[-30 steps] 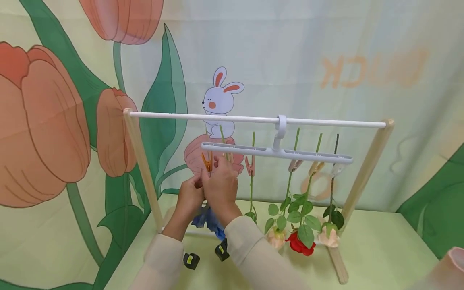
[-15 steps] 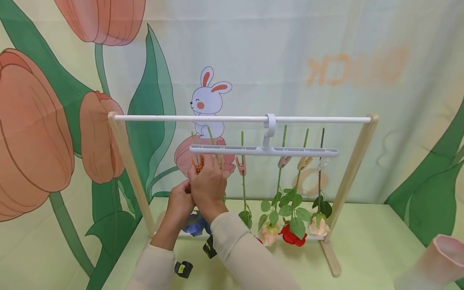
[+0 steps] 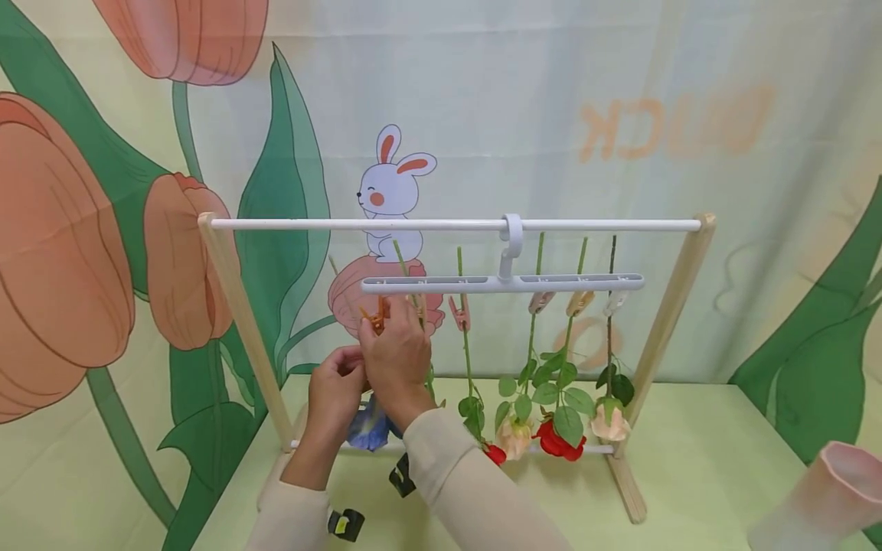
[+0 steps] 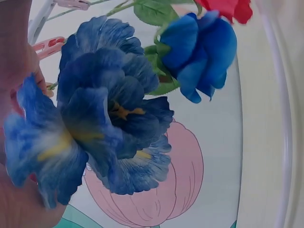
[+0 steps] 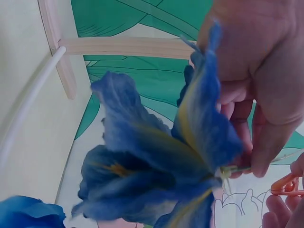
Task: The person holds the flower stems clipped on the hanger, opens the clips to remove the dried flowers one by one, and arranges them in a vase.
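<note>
My left hand pinches the thin stem of a blue iris, which hangs head down, its large ruffled petals filling much of both wrist views. The stem's upper end leans left of the hanger's tip in the head view. At the left end of the white hanger, my right hand grips an orange clothespin; the right wrist view shows its fingertips around the orange clothespin. Beside it, a blue rose hangs from its own clip. The right hand hides part of the stem in the head view.
A wooden stand carries a white rod, with the hanger hooked over it. Further right hang a red rose and peach roses from clips. Black straps lie on the table; a pinkish vase stands at right.
The iris stem's upper end has swung left, from behind the hanger to outside its left end. My left hand has shifted slightly left and down; the right hand stays at the orange clothespin.
</note>
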Demonstrator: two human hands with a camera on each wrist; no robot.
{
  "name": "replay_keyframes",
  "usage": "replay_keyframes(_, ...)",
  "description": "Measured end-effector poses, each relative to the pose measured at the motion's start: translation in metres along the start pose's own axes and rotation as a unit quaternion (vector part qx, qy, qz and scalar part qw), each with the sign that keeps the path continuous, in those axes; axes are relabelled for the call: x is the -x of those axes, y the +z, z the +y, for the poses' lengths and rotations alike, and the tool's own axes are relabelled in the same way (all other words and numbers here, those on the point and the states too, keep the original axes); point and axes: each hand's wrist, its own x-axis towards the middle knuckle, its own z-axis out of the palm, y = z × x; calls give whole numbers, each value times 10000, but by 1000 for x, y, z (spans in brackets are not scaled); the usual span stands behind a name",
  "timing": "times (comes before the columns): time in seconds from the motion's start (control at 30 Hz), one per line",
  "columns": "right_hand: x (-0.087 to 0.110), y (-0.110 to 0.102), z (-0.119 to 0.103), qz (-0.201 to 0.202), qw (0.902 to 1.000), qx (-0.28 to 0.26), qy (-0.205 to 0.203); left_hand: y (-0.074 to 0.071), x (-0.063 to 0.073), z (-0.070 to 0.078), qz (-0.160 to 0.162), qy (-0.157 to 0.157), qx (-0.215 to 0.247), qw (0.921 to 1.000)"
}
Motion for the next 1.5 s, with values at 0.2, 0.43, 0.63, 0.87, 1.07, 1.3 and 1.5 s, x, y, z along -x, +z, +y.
replay_keyframes(0.2, 0, -6, 1, -130, 9999, -34, -31, -1, 7, -2, 91, 211, 20, 9997)
replay_keyframes(0.43, 3, -19, 2, -351, 9992, -107, -133, -10, 16, -4, 368, 745, -227, 9963)
replay_keyframes(0.63, 12, -42, 13, -275, 9981, -424, -363, -18, 30, 2, 858, 1242, -850, 9849)
replay_keyframes(0.87, 28, -84, 19, 187, 9877, -447, -1484, -22, 57, 19, 998, 2782, -2130, 9313)
replay_keyframes(1.07, 39, -108, 31, 279, 9502, 970, -2948, -9, 75, 31, 698, 4035, -3314, 8500)
replay_keyframes(1.3, 46, -121, 51, -502, 9368, 1500, -3119, 5, 94, 40, 38, 4059, -3839, 8293)
replay_keyframes(1.5, 55, -130, 61, -984, 9370, 1462, -3015, 13, 105, 38, -145, 3857, -4138, 8245)
